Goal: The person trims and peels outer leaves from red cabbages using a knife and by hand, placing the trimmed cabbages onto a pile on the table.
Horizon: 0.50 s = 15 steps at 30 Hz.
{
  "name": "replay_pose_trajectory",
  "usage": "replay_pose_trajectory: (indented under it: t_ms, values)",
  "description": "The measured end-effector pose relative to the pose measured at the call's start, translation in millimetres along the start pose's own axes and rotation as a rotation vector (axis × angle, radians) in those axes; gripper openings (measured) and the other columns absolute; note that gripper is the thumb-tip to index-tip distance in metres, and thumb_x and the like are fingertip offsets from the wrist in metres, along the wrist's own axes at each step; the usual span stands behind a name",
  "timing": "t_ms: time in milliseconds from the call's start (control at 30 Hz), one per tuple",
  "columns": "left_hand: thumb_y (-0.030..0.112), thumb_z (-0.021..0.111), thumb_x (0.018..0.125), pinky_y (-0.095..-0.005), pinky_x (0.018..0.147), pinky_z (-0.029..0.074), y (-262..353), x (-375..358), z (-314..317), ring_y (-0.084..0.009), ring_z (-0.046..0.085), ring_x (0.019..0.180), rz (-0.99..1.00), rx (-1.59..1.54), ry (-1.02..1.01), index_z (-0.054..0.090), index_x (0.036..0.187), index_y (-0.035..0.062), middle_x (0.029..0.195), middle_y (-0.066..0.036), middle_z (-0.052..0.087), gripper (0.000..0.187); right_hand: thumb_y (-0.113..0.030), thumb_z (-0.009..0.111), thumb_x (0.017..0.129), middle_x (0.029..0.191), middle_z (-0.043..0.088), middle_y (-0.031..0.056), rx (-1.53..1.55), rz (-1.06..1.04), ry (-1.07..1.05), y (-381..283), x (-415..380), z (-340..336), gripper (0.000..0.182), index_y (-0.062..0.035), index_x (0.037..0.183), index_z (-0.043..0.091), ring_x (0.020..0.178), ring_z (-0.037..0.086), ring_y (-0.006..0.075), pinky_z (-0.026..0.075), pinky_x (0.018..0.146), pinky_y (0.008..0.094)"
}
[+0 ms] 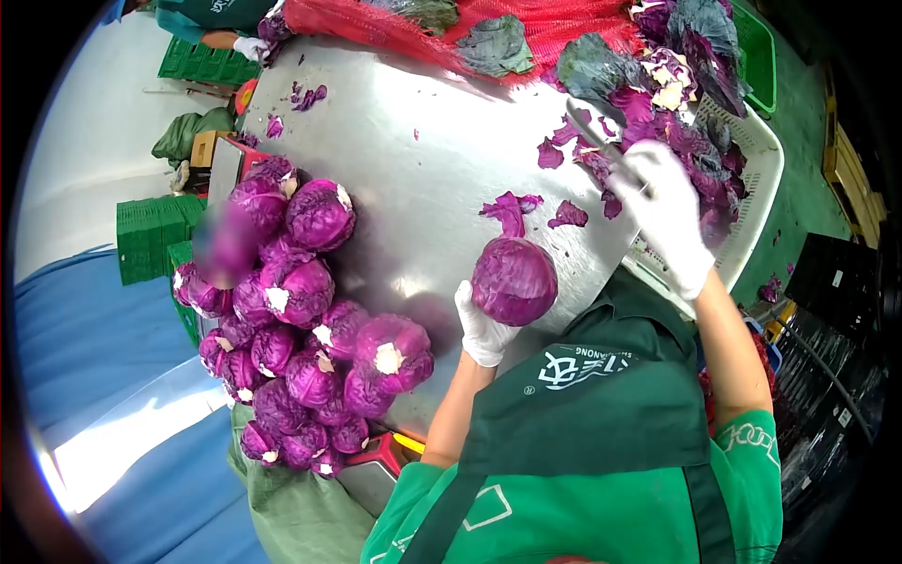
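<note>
My left hand point(482, 329), in a white glove, is wrapped round the lower left side of a red cabbage point(514, 281) above the metal table point(404, 132). Loose purple leaf pieces point(508, 212) lie just beyond that cabbage. My right hand point(665, 202), also gloved, grips a knife point(594, 132) whose blade points up and to the left, away from the cabbage. Beneath and beyond this hand are purple trimmings point(691, 155) in a white basket point(772, 179). A large pile of red cabbages point(299, 289) with pale cut stems stands at the left.
Red mesh netting point(376, 30) with dark outer leaves point(495, 47) lies along the far edge. Another person's gloved hand point(252, 48) is at the top left. Green crates point(158, 235) stand left of the table, and a red-framed device point(376, 461) sits near its front edge.
</note>
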State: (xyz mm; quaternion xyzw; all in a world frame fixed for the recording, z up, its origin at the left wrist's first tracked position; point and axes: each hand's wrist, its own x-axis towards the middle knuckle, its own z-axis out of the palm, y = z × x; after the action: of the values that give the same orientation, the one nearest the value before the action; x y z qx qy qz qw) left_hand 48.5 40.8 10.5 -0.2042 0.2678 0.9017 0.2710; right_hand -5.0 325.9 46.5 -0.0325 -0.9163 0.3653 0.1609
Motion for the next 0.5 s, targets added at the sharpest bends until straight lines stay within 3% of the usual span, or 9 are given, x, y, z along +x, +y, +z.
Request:
replay_pose_trajectory:
  t_ms: [33,67,133,200,300,333,400,433,500]
  values:
    - [0.059,0.076,0.074,-0.0524,0.11,0.043,1.3,1.4,-1.0,-0.0324,0.052,0.129,0.02,0.074,-0.027,0.044,0.144,0.0062,0.141,-0.015,0.052,0.093,-0.027,0.071,0.088,0.1,0.064,0.0109,0.159,0.203,-0.243,-18.0,-8.7,0.1,0.025,-0.0039,0.099,0.071,0.082,0.064,0.021,0.05,0.071,0.0319]
    - [0.057,0.077,0.073,-0.0516,0.112,0.042,3.1,5.5,-0.2,-0.0318,0.051,0.13,0.043,0.147,-0.061,0.042,0.146,0.007,0.142,-0.015,0.051,0.096,-0.03,0.069,0.092,0.094,0.066,0.0092,0.319,0.217,-0.42,-32.0,-14.2,0.8,0.03,-0.0036,0.105,0.069,0.072,0.062,0.0168,0.05,0.068,0.0305]
    - [0.05,0.08,0.071,-0.0482,0.113,0.04,14.2,9.8,20.5,-0.0309,0.048,0.134,0.128,0.321,-0.15,0.038,0.149,0.0066,0.147,-0.015,0.045,0.099,-0.039,0.067,0.094,0.073,0.063,0.0023,0.793,0.801,-0.804,-56.3,-29.1,5.8,0.046,-0.0059,0.126,0.064,0.062,0.06,0.0061,0.043,0.054,0.02]
    - [0.042,0.082,0.069,-0.0449,0.114,0.039,24.1,7.0,33.1,-0.03,0.044,0.137,0.214,0.5,-0.214,0.033,0.151,0.0061,0.151,-0.015,0.04,0.103,-0.032,0.068,0.093,0.078,0.062,0.0005,1.231,0.936,-0.737,-52.6,-48.6,16.4,0.049,-0.008,0.136,0.059,0.064,0.06,0.0041,0.039,0.052,0.0152]
    - [0.033,0.085,0.07,-0.0421,0.118,0.031,33.8,3.9,39.4,-0.0267,0.033,0.145,0.258,0.665,-0.113,0.025,0.154,0.0075,0.155,-0.012,0.034,0.107,-0.026,0.073,0.089,0.083,0.062,-0.0009,1.29,0.727,-0.54,-49.0,-52.6,21.3,0.052,-0.0086,0.136,0.058,0.063,0.059,0.0037,0.039,0.05,0.0162]
    - [0.033,0.085,0.07,-0.0421,0.118,0.031,31.8,0.3,44.3,-0.0267,0.033,0.145,0.267,0.66,-0.106,0.025,0.154,0.0075,0.155,-0.012,0.034,0.107,-0.026,0.081,0.082,0.099,0.065,0.0048,1.045,0.636,-0.57,-49.5,-46.3,11.8,0.063,-0.0112,0.138,0.056,0.083,0.064,0.0121,0.05,0.07,0.025]
    - [0.012,0.083,0.071,-0.0446,0.117,0.036,23.7,-4.5,57.1,-0.0285,0.038,0.142,0.269,0.705,-0.128,0.02,0.156,0.0122,0.155,-0.01,0.033,0.106,-0.027,0.084,0.077,0.112,0.065,0.0092,0.647,0.347,-0.555,-50.3,-44.1,13.5,0.069,-0.0125,0.138,0.056,0.104,0.059,0.0199,0.045,0.092,0.0351]
    - [0.011,0.084,0.07,-0.0449,0.117,0.036,20.9,-1.2,45.5,-0.029,0.036,0.143,0.259,0.57,-0.167,0.02,0.156,0.0129,0.154,-0.01,0.032,0.106,-0.028,0.085,0.075,0.117,0.065,0.0107,0.511,0.251,-0.544,-50.5,-44.8,15.6,0.072,-0.013,0.139,0.056,0.111,0.058,0.0224,0.044,0.1,0.0385]
    - [0.011,0.083,0.07,-0.0451,0.117,0.036,20.1,0.1,45.1,-0.0295,0.036,0.143,0.268,0.542,-0.139,0.021,0.155,0.0127,0.154,-0.01,0.033,0.105,-0.028,0.085,0.073,0.129,0.06,0.0118,0.618,0.22,-0.507,-48.9,-49.8,26.4,0.073,-0.013,0.138,0.056,0.125,0.049,0.0264,0.031,0.111,0.0433]
